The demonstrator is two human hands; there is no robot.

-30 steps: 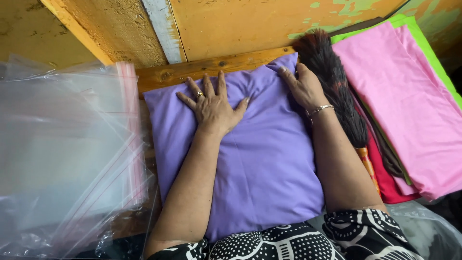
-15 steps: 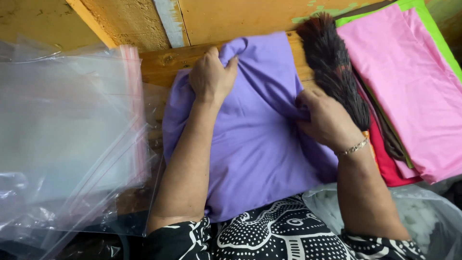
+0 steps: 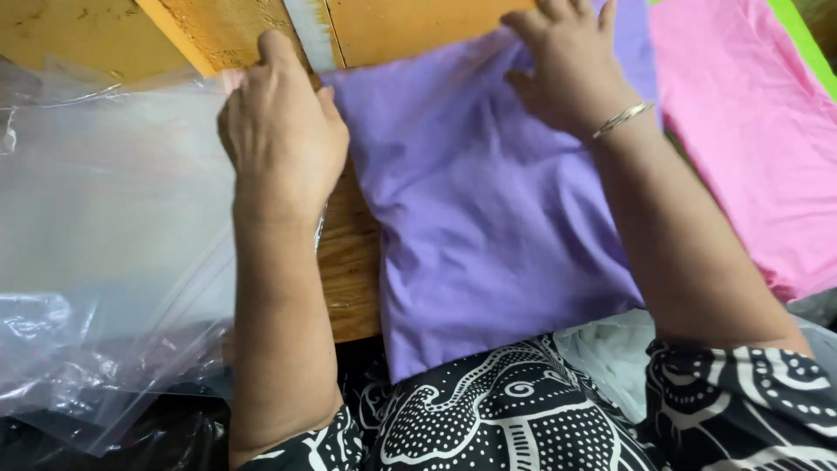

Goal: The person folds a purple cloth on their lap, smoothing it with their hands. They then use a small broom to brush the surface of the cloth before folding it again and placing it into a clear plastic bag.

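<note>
- Folded purple cloth [image 3: 497,209] flat on the worn orange-brown wooden tabletop [image 3: 349,262], top edge at the far edge, bottom edge hanging over the near edge against a black-and-white patterned garment [image 3: 523,410].
- Left hand [image 3: 283,139] palm down at the cloth's far left corner, fingers loosely curled, fingertips on the cloth's edge; firm grip or mere press, cannot tell.
- Right hand [image 3: 571,74] palm down on the cloth's far right part, fingers spread and pressing; thin metal bangle [image 3: 621,119] on the wrist.
- Stack of clear plastic bags [image 3: 105,244] along the left edge, just beside the left hand.
- Pink folded cloth [image 3: 750,148] at the right edge, next to the purple one; strip of green fabric [image 3: 806,44] beyond it.
</note>
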